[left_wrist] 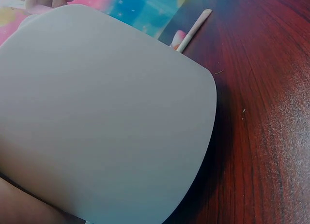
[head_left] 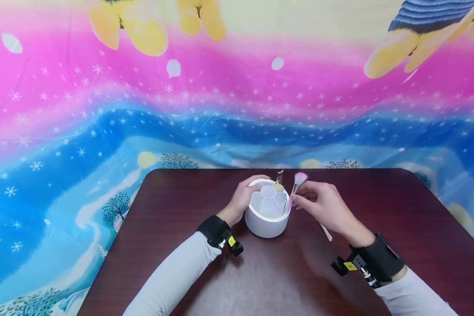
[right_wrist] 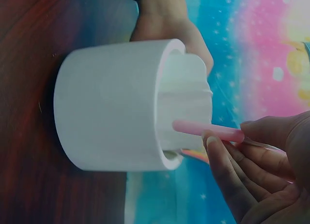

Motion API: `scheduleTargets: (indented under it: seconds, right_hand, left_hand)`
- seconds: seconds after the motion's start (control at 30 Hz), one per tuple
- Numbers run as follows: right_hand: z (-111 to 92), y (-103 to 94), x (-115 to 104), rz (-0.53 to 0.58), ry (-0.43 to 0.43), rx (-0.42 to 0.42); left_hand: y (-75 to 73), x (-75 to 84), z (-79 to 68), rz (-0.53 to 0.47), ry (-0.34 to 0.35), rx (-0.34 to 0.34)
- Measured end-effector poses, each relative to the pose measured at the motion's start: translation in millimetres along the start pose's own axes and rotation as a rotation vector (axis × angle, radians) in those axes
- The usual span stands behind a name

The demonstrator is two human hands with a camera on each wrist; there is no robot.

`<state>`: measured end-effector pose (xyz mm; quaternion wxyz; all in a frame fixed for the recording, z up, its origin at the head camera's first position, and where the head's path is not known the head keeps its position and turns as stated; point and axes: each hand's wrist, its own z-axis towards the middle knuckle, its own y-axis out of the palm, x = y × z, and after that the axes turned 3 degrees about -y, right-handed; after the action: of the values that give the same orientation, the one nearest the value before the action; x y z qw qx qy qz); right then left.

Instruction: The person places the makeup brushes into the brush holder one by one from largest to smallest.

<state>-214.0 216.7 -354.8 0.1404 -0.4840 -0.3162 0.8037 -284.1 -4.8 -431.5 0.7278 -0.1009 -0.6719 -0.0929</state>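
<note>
Right grip (head_left: 324, 202) pinched on brush (head_left: 295, 188), left grip (head_left: 242, 197) round holder (head_left: 266, 226), inside table's side edges (head_left: 118, 241)

Yellow wrist-camera labels (head_left: 231, 241) too small to read; no legible text elsewhere.

Reaches forward with both arms, slanting the left forearm (head_left: 170, 272) up toward the right and the right forearm (head_left: 412, 292) up toward the left. Wears pale sleeves (head_left: 185, 256) as far as the wrists, with a black band (head_left: 381, 256) around each. Clasps with the left grip (head_left: 242, 197), laying the left thumb (head_left: 254, 189) inward and reaching the left fingers (head_left: 256, 177) forward in a bend. Pinches with the right grip (head_left: 321, 199), bringing the right thumb (right_wrist: 269, 129) opposite the right index finger (right_wrist: 225, 178), and bends the other right fingers (right_wrist: 261, 173) close beside it.
</note>
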Motion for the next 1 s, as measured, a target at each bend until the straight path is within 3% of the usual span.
scheduleTargets:
  seconds: [0.27,0.63,0.8,1.0]
  right_hand:
    - [-0.3,14.7,-1.5,0.057,0.013,-0.032]
    - [-2.6,20.7,4.0,0.01,0.025,-0.057]
    - [-3.7,10.6,10.1,0.006,0.052,-0.037]
    - [-5.1,-15.2,24.2,-0.119,0.04,0.039]
  left_hand:
    - [1.7,-1.1,-0.4,-0.008,0.012,0.0]
    - [0.3,-0.4,0.2,-0.027,0.028,0.001]
    - [-0.1,-0.1,-0.3,-0.017,0.029,-0.007]
    - [-0.5,-0.8,-0.2,-0.007,0.027,0.001]
